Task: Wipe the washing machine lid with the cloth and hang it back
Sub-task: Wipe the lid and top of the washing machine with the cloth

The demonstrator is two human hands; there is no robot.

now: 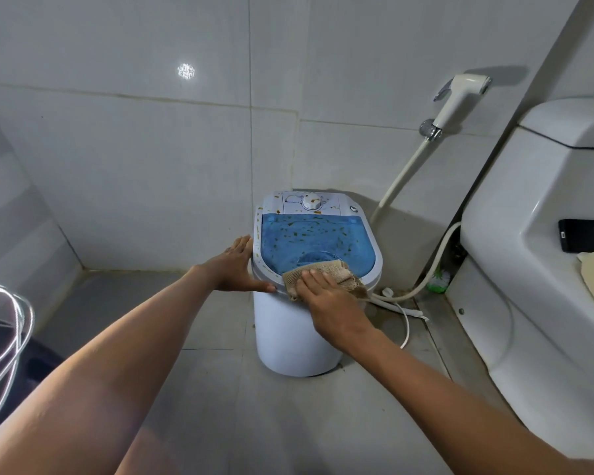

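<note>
A beige woven cloth (336,270) is pressed beneath the straight fingers of the right hand (326,299), on the speckled translucent blue lid (309,238). The white washing machine (288,337) is touched at its rim by the outstretched left hand (237,265).

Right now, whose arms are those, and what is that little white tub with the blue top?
There is only one picture. It comes from a camera worn on a person's head, looking down, so the arms are that person's own. The white tub is a small washing machine standing on a bathroom floor. Its blue lid is speckled with yellowish-brown bits. The left hand rests flat on the machine's left rim. The right hand presses a brown cloth onto the lid's near edge, with its fingers fairly straight. To the right stands a white toilet, and a bidet sprayer hangs on the wall.
</note>
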